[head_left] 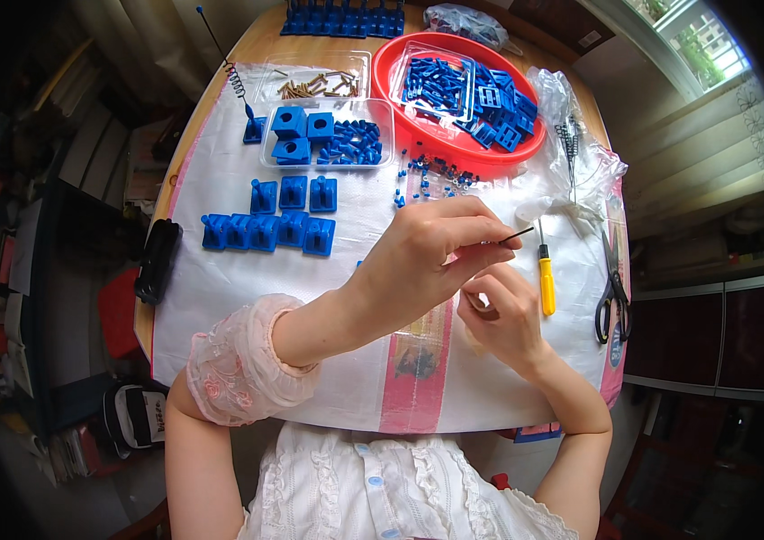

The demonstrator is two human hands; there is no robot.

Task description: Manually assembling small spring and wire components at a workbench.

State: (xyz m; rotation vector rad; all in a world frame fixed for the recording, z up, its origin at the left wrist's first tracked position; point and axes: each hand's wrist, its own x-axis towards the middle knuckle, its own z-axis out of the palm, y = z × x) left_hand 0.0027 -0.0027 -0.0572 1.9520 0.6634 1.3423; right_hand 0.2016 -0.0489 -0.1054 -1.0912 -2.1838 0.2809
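My left hand (440, 247) reaches across the middle of the table. Its thumb and fingers pinch a thin dark rod (517, 236) that points to the right. Just below it, my right hand (508, 315) is closed, thumb against curled fingers; whatever it may hold is hidden. A yellow-handled screwdriver (547, 283) lies to the right of both hands. Beyond them, small blue and white parts (427, 175) are scattered on the cloth. Blue square bases with upright clips (262, 232) stand in rows to the left.
Behind stand a red basin (533, 148) of blue parts, a clear tray (388, 144) with blue blocks and a clear tray of brass screws (319, 85). Black scissors (614, 301) and a plastic bag (580, 171) lie right. A spring-stemmed blue stand (254, 130) and black case (159, 261) sit left.
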